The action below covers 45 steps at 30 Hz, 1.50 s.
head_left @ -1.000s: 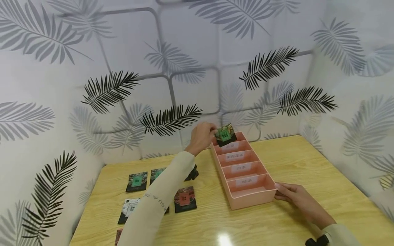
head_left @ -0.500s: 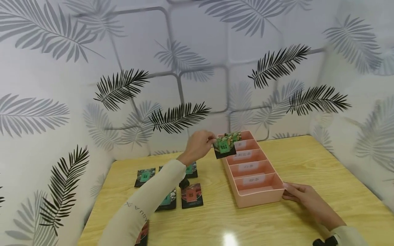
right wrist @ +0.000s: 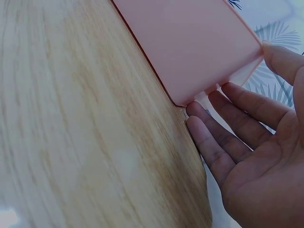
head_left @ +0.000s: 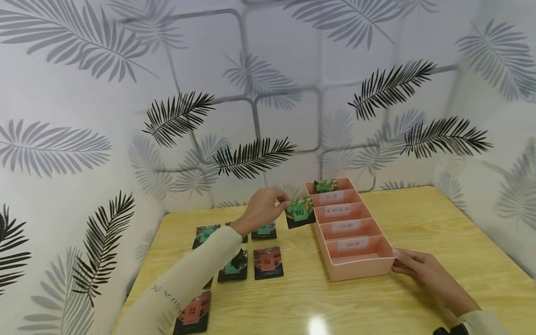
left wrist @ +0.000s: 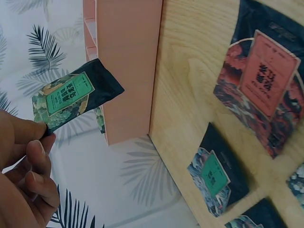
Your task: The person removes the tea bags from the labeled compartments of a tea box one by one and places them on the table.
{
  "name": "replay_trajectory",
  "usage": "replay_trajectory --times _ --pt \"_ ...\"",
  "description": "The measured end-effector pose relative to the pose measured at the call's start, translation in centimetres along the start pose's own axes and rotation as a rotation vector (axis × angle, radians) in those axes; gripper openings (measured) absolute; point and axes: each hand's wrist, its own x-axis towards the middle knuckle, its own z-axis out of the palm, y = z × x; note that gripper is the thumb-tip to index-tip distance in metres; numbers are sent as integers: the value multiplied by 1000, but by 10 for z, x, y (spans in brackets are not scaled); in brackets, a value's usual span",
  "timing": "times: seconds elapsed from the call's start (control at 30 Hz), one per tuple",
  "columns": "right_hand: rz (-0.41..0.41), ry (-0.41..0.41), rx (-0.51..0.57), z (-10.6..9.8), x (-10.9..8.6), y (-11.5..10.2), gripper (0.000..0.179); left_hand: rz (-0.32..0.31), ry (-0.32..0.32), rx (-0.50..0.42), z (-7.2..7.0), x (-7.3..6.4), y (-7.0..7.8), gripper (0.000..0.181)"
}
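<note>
My left hand [head_left: 263,209] pinches a tea sachet [head_left: 300,212] by its upper left edge, just left of the pink divided box [head_left: 362,271]. Green leaves, a green label and a black end mark that sachet, clear in the left wrist view. Another green-labelled sachet [head_left: 325,186] stands in the box's farthest compartment. The other compartments, with white paper labels on their dividers, look bare inside. At the near right corner my right hand [head_left: 433,274] holds the box, thumb at the rim and fingertips against the side, as the right wrist view shows.
Several more sachets lie on the wooden table [head_left: 268,316] to the left, among them a red-labelled sachet [head_left: 268,263] and another red one [head_left: 193,314] nearer. My left sleeve [head_left: 180,284] covers part of them. A patterned wall [head_left: 284,56] stands close behind the table.
My left hand has drawn the held sachet from over the box's far end down and left, baring the sachet in the far compartment. The right hand keeps its place at the box corner.
</note>
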Motion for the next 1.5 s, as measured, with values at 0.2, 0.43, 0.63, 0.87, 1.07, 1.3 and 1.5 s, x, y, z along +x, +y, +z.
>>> replay_trajectory --times 0.2,0.43,0.63,0.87,1.07,1.3,1.5 --pt "-19 -1 7 2 -1 2 63 8 -16 -23 -7 -18 -4 13" --pt "-55 -10 50 6 -3 -1 60 -48 -58 -33 -17 -43 -5 14" --pt "-33 -19 24 6 -5 -7 62 -98 -80 -64 -23 -66 -13 14" --pt "20 -51 -41 3 -5 -12 66 -113 -165 -141 -33 -90 -28 10" --pt "20 -68 -86 1 -6 -15 64 -108 -258 -249 -41 -109 -39 9" --pt "-104 -107 -74 -1 -6 -13 58 -128 -383 -286 -41 -128 -50 9" --pt "-123 -108 -90 -1 -5 -12 56 -156 -472 -348 -45 -143 -58 8"
